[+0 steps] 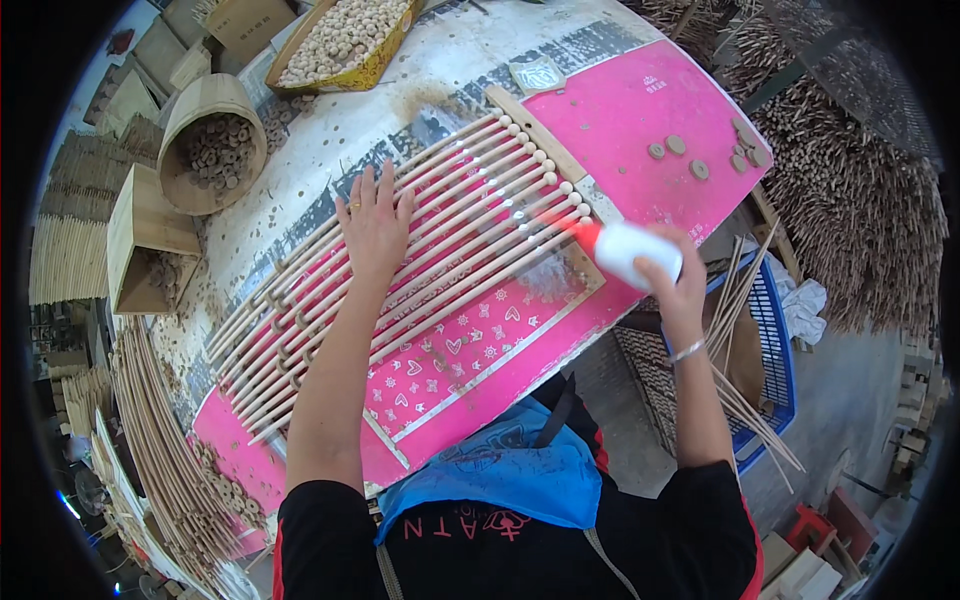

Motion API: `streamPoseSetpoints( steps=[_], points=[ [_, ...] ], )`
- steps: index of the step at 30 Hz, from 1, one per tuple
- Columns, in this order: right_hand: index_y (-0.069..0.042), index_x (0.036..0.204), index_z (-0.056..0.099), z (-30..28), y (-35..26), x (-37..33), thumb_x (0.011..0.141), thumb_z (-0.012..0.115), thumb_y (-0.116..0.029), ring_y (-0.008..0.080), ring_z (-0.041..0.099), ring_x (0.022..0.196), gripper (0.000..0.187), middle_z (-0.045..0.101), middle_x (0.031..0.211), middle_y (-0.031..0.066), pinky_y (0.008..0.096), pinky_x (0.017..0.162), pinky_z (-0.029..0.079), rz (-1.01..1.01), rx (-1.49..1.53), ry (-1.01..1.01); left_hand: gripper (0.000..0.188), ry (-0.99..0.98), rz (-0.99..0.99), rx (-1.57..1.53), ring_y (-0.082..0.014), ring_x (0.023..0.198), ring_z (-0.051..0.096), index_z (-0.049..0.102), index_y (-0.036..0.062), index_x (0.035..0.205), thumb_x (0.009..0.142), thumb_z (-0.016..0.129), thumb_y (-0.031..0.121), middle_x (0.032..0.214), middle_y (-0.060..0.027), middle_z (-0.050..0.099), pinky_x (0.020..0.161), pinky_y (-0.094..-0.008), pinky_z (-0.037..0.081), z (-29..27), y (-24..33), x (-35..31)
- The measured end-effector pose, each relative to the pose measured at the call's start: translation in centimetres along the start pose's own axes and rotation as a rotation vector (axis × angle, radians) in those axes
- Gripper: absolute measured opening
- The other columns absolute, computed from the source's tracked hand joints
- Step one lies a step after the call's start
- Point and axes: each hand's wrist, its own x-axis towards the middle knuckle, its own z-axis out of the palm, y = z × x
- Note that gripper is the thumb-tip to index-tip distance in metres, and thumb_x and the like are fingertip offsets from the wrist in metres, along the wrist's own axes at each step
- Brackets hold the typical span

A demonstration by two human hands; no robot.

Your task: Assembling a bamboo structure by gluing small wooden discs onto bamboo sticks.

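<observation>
Several thin wooden rods (455, 262) lie side by side on a pink sheet, slanting from lower left to upper right. Small wooden balls (541, 156) sit at their upper right ends, along a wooden strip (535, 128). My left hand (376, 228) rests on the rods with its fingers spread, holding nothing. My right hand (682, 290) grips a white squeeze bottle (630, 252) with a red nozzle, tipped so the nozzle points left over the rod ends; the nozzle is blurred. White dabs (507, 203) dot the rods near the balls. Wooden rings (300, 320) sit around the lower left part of the rods.
Loose wooden discs (699, 169) lie on the pink sheet (610, 110) at right. A tray of balls (350, 40), a round tub (175, 160) and a box (135, 240) stand at far left. A blue basket (785, 350) with sticks stands beside the table; stick bundles (830, 170) stack behind.
</observation>
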Motion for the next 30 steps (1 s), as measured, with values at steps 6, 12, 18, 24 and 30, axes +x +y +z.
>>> streamPoseSetpoints(
  steps=[6, 12, 18, 24, 30],
  points=[
    [0.0, 0.119, 0.065, 4.1, 3.5, 14.3, 0.085, 0.082, -0.021, 0.016, 0.065, 0.093, 0.044, 0.069, 0.108, 0.0101, 0.0306, 0.082, 0.053, -0.096, 0.002, 0.252, 0.06, -0.013, -0.021, -0.013, -0.0342, 0.144, 0.041, 0.042, 0.0182, 0.156, 0.104, 0.049, 0.046, 0.155, -0.0167, 0.046, 0.12, -0.0606, 0.022, 0.4, -0.4, -0.5],
    [-0.001, 0.118, 0.067, 5.7, 8.6, 20.0, 0.081, 0.083, -0.032, 0.028, 0.068, 0.098, 0.051, 0.07, 0.11, 0.017, 0.0396, 0.087, 0.053, -0.206, -0.219, 0.321, 0.063, 0.026, 0.01, -0.05, -0.0346, 0.145, 0.04, 0.041, 0.0156, 0.156, 0.102, 0.05, 0.048, 0.155, -0.0186, 0.045, 0.12, -0.0621, 0.021, 0.7, 0.4, 0.1],
    [-0.004, 0.123, 0.068, 5.9, 5.0, 18.3, 0.08, 0.084, -0.034, 0.0341, 0.064, 0.111, 0.055, 0.069, 0.114, 0.0177, 0.044, 0.097, 0.048, -0.507, -0.637, 0.31, 0.062, 0.017, 0.042, -0.309, -0.037, 0.145, 0.04, 0.037, 0.0137, 0.157, 0.105, 0.048, 0.045, 0.158, -0.019, 0.04, 0.119, -0.0584, 0.025, -1.2, -2.8, -0.7],
    [0.0, 0.123, 0.067, 3.2, 1.1, 6.4, 0.098, 0.069, -0.013, 0.0118, 0.064, 0.095, 0.029, 0.07, 0.11, 0.0061, 0.0266, 0.083, 0.051, -0.303, -0.093, 0.023, 0.029, 0.032, -0.061, -0.551, -0.0304, 0.109, 0.065, 0.067, 0.0076, 0.126, 0.099, 0.062, 0.019, 0.118, -0.0134, 0.069, 0.093, -0.0395, 0.051, -13.6, -9.6, -10.3],
    [0.002, 0.12, 0.066, 7.7, 0.2, -5.7, 0.102, 0.061, -0.011, 0.0088, 0.063, 0.089, 0.022, 0.068, 0.1, 0.0034, 0.0236, 0.079, 0.051, 0.011, 0.078, -0.151, 0.018, 0.008, -0.133, -0.337, -0.0308, 0.1, 0.066, 0.07, 0.0058, 0.108, 0.09, 0.069, 0.009, 0.104, -0.0113, 0.069, 0.085, -0.0414, 0.052, -17.7, -13.9, -24.8]
  ],
)
